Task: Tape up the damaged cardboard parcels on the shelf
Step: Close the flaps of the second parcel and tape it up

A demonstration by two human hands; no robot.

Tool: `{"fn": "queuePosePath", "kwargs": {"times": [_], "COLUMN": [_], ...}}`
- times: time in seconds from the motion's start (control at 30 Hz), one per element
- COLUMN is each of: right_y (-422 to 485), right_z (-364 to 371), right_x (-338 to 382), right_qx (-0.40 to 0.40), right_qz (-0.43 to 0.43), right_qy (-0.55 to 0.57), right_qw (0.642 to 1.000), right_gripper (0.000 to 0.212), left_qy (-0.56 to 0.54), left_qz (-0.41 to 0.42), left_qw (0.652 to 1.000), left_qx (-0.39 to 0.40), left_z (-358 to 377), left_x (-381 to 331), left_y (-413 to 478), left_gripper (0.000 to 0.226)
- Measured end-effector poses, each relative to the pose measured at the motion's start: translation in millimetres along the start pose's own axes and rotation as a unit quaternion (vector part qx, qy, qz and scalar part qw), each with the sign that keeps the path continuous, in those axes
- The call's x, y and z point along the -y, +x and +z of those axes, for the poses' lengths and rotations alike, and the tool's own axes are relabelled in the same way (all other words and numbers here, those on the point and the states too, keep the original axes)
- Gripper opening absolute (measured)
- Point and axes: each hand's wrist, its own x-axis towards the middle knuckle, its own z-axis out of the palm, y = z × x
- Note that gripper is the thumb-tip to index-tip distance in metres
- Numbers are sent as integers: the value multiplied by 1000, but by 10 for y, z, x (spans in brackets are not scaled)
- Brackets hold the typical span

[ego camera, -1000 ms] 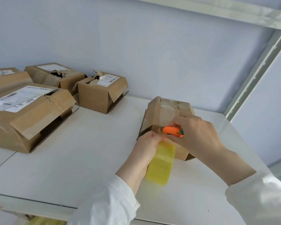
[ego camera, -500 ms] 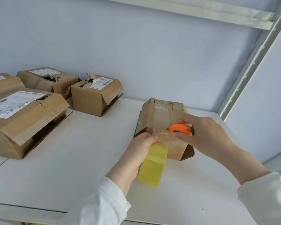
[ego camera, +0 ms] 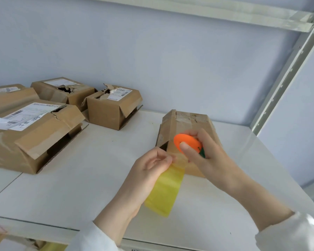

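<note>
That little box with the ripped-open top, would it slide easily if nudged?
Probably: the small torn box looks light and sits flat on the smooth white shelf. Its loose side flap may catch or bend.

The right hand (ego camera: 207, 156) has turned the orange cutter (ego camera: 186, 143), so its round flat side now faces up. Before, the cutter lay thin and sideways across the tape (ego camera: 165, 191), by the box (ego camera: 187, 122). The left hand (ego camera: 152, 165) has rolled over a bit, so its curled fingers (ego camera: 163, 160) show now.
</note>
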Motion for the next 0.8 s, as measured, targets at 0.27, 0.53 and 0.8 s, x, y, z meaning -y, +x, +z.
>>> {"fn": "queuePosePath", "kwargs": {"times": [0.27,0.53,0.8], "right_y": [22,204,551], "right_z": [286,391,779], "right_x": [53,137,488], "right_qx": [-26,0,89], "right_qz": [-65,-60,-32], "right_qy": [-64,-26,107], "right_qw": [995,998,990], "right_gripper": [19,15,15], "left_qy": [60,190,161], "left_qz": [31,66,61], "left_qw": [996,973,978], "left_qx": [-60,-116,-121], "left_z": [-94,-300,-1000], "left_x": [-3,6,-130], "left_y": [-85,-204,-178], "left_gripper": [12,30,78]}}
